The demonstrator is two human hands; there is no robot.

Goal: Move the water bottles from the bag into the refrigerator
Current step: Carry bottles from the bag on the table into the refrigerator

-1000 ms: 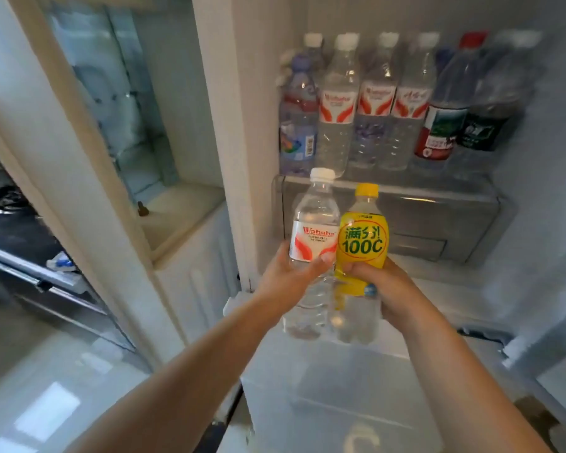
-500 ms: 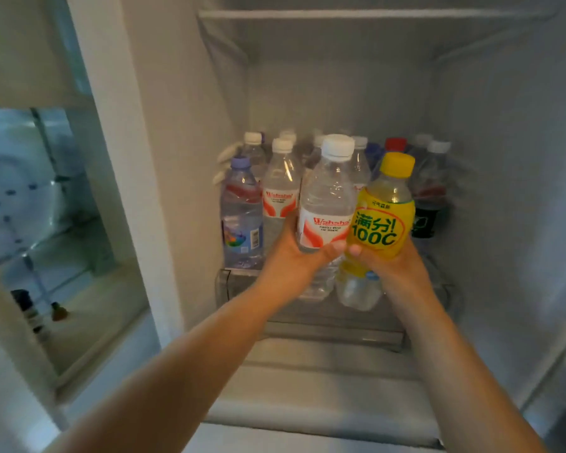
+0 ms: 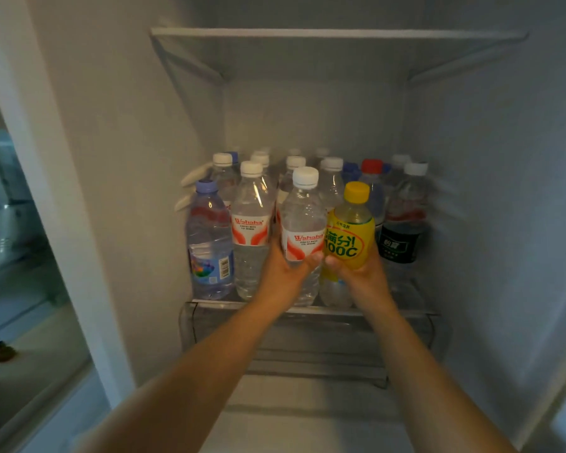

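two hands are gripping two bottles: left hand [image 3: 283, 273] gripping one wahaha bottle [image 3: 303, 223], right hand [image 3: 361, 276] gripping one yellow bottle [image 3: 350, 237] beside it.

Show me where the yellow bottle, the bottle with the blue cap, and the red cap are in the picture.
yellow bottle [image 3: 349, 237]: head view, on its yellow label.
bottle with the blue cap [image 3: 209, 243]: head view, on its clear body, at the left end of the front row.
red cap [image 3: 372, 166]: head view, on the cap's side.

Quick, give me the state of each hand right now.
Left hand: holding the white-capped Wahaha water bottle.
Right hand: holding the yellow 100C drink bottle.
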